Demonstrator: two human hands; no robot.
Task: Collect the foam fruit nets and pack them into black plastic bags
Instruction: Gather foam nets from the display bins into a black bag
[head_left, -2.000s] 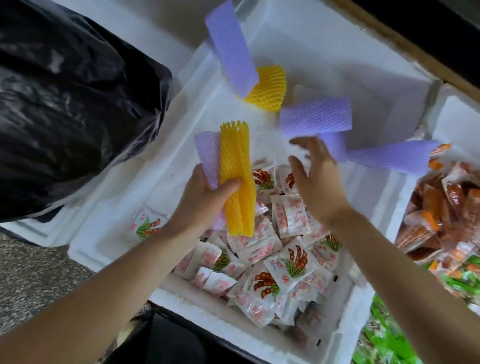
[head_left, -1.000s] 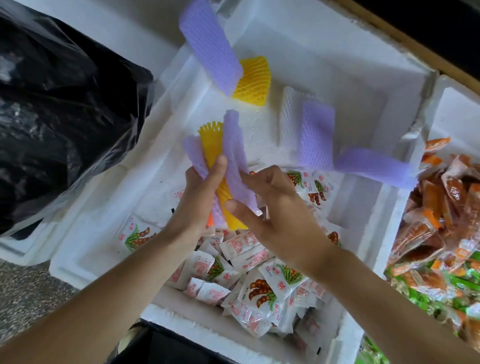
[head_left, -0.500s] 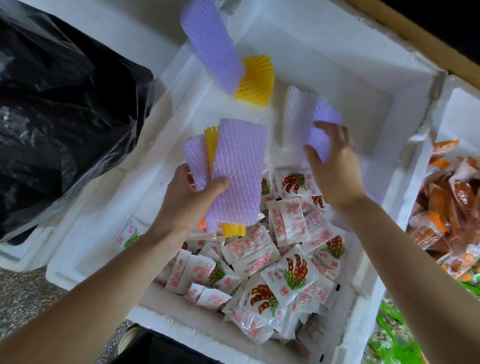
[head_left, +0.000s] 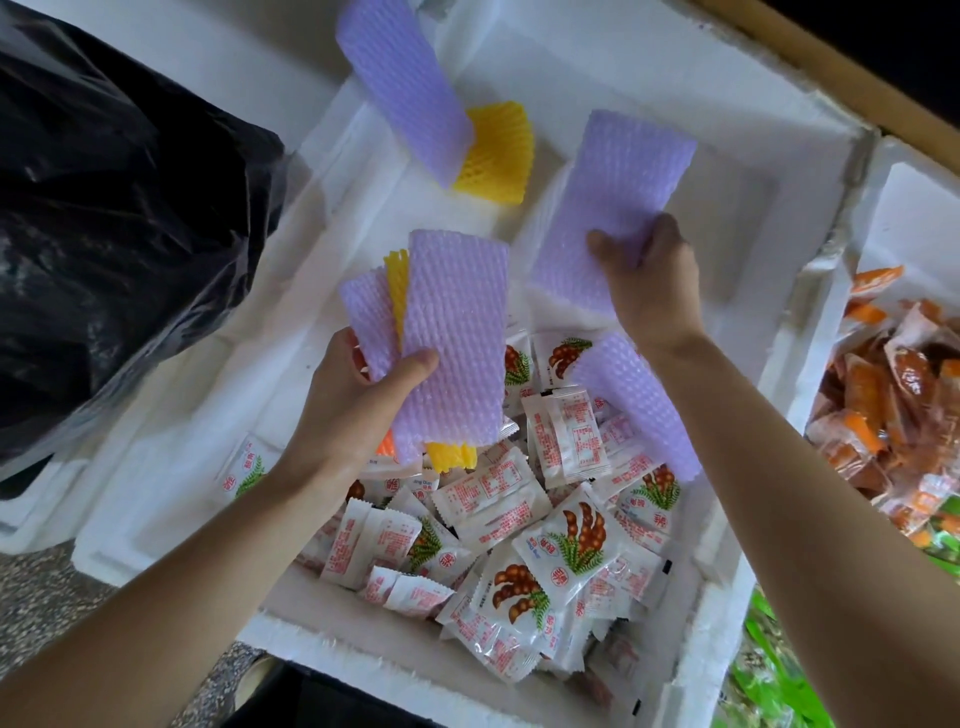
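Observation:
My left hand (head_left: 353, 400) grips a stack of foam nets (head_left: 452, 338): two purple ones with a yellow one between them. My right hand (head_left: 649, 275) holds a flat purple net (head_left: 608, 202) with a white net under it, lifted over the white foam box (head_left: 753, 130). Another purple net (head_left: 639, 400) lies on the sachets under my right forearm. At the box's far left rim a purple net (head_left: 410, 88) leans over a yellow net (head_left: 498, 150). The black plastic bag (head_left: 114, 223) bulges at the left.
The foam box holds a heap of white snack sachets (head_left: 545, 545). A second foam box (head_left: 914, 208) at the right holds orange snack packets (head_left: 883, 410). Green packets (head_left: 769, 675) show at the lower right. Speckled floor (head_left: 47, 597) lies at the lower left.
My right hand has closed on the purple and white nets at the back of the box and lifted them. The left hand keeps its stack, now fanned a little wider.

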